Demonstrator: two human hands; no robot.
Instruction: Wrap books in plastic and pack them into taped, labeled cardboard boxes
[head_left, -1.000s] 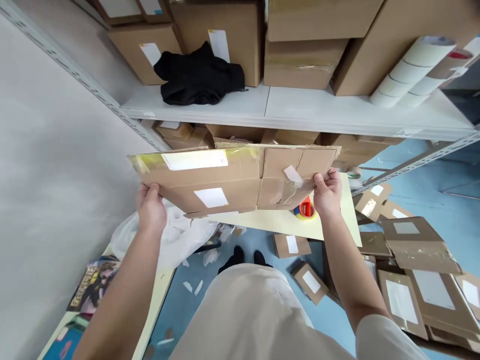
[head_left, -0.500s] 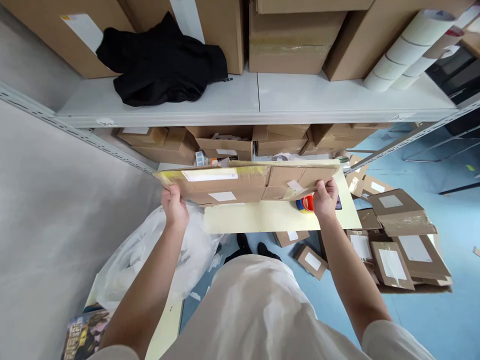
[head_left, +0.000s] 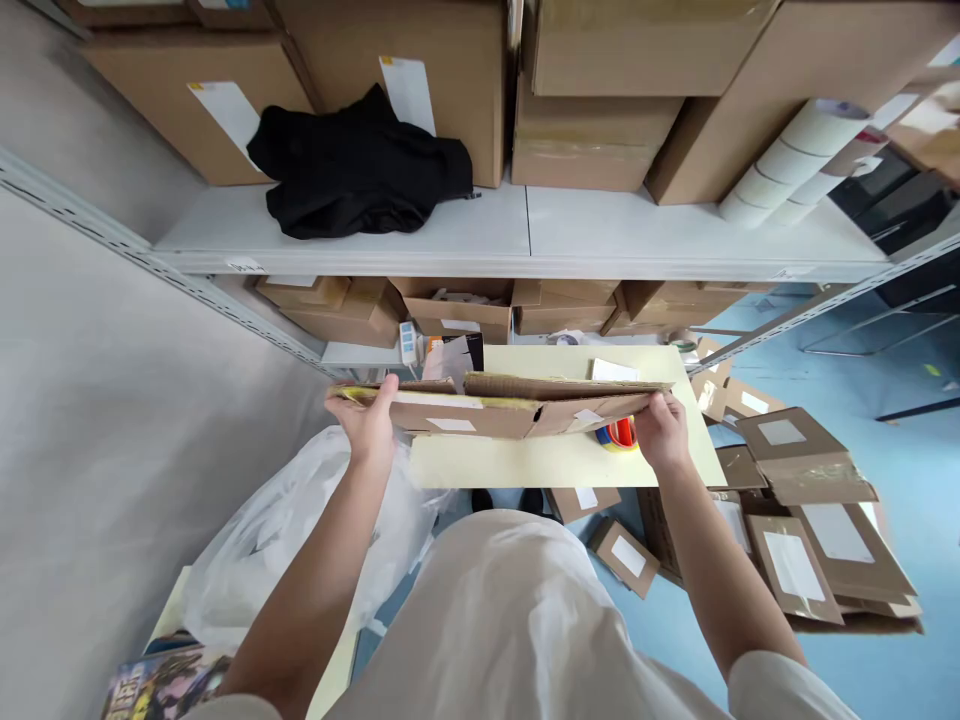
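Between both hands, a flattened cardboard box [head_left: 495, 418] with white labels is held up on edge above a pale yellow table [head_left: 480, 468]. My left hand [head_left: 366, 418] is closed on its left end, thumb over the top edge. My right hand [head_left: 663, 428] grips the right end. Its upper edge shows a gap between the cardboard layers. Just left of my right hand, a roll of tape [head_left: 619, 434] in red, blue and yellow lies on the table, partly behind the cardboard. A white paper [head_left: 615, 370] lies on the table beyond the box.
A grey shelf [head_left: 450, 262] crosses ahead, holding cartons [head_left: 600, 140], a black garment [head_left: 360, 170] and white tape rolls [head_left: 795, 160]. A plastic bag [head_left: 300, 540] bulges at left. Flattened boxes [head_left: 795, 560] are piled on the blue floor at right.
The cardboard has tilted more upright, and its layers have parted at the top. My left thumb has moved onto the top edge. The camera view has tipped upward slightly.
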